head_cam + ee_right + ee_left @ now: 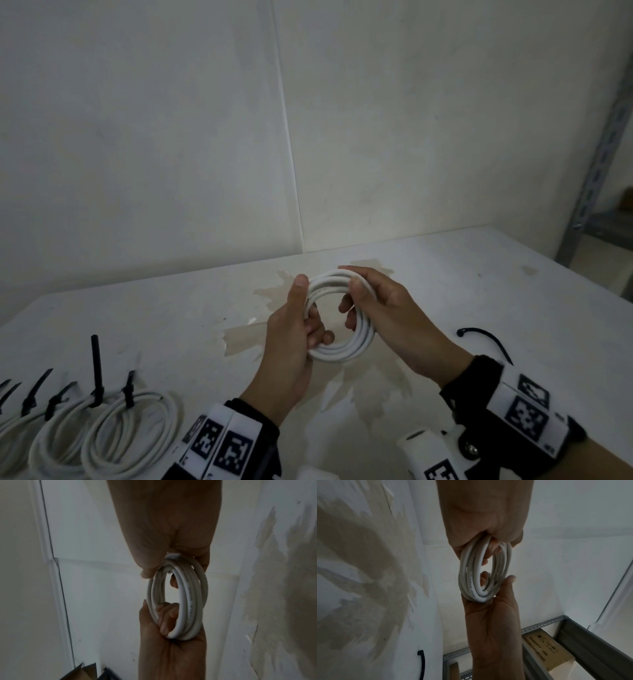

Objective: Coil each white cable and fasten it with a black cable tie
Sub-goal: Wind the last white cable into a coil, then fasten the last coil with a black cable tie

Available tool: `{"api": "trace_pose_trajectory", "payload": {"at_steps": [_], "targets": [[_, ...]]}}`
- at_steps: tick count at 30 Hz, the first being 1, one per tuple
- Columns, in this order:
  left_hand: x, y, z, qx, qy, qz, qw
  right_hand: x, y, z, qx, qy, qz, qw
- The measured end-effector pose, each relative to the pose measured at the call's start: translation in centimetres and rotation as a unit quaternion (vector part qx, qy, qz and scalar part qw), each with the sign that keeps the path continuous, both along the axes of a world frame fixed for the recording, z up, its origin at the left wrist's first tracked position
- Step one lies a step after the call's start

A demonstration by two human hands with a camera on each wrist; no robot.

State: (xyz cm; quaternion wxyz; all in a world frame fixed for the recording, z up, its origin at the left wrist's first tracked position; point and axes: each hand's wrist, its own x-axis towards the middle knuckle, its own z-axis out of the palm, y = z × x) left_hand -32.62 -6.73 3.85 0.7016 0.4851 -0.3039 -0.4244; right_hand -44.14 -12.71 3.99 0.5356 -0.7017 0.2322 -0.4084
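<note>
A coil of white cable (342, 353) is held upright above the white table (479, 274), between both hands. My left hand (303, 318) grips its left side, thumb on the outer rim and fingers curled through the middle. My right hand (354, 299) grips the upper right side, thumb on top and fingers inside the ring. The left wrist view shows the coil (471, 574) edge-on with several turns. In the right wrist view the coil (188, 601) sits between both palms. One loose black cable tie (486, 339) lies on the table just right of my right wrist.
Several coiled white cables (130, 435) fastened with black ties (97, 373) lie in a row at the table's front left. The wall stands close behind the table. A grey metal shelf frame (596, 164) rises at the right, with a cardboard box (546, 650) on it.
</note>
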Motion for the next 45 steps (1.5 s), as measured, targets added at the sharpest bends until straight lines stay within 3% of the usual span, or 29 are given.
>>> {"api": "trace_pose_trajectory", "payload": {"at_steps": [12,16,25,30,33,36,39,45], "targets": [[0.1,-0.4,-0.2,0.025,-0.161,-0.138,0.977,-1.8,-2.0,-0.9,-0.115,0.098,-0.099,0.984],[-1.4,-1.2,0.3,0.014,-0.114,-0.121,0.986,-2.2,-2.1,-1.0,-0.113,0.087,-0.108,0.984],[-3.8,-2.5,0.8,0.045,-0.074,-0.173,0.981,-5.2,-2.0,-1.0,-0.107,0.088,-0.137,0.981],[-5.7,-3.3,-0.5,0.051,-0.040,-0.140,0.988,-7.1,-1.8,-1.0,-0.041,0.097,-0.125,0.987],[-5.9,-3.9,-1.0,0.054,-0.003,-0.129,0.990,-9.0,-2.1,-1.1,-0.011,0.116,-0.159,0.980],[-5.6,-4.4,-1.3,0.054,0.026,-0.121,0.991,-11.5,-3.6,-1.5,0.022,0.154,-0.208,0.966],[-5.6,-4.6,-1.5,0.049,0.048,-0.125,0.990,-13.8,-5.3,-2.8,0.033,0.255,-0.238,0.936],[-6.0,-4.9,-2.0,0.058,0.066,-0.127,0.988,-15.5,-7.9,-5.1,0.006,0.537,-0.220,0.814]]}}
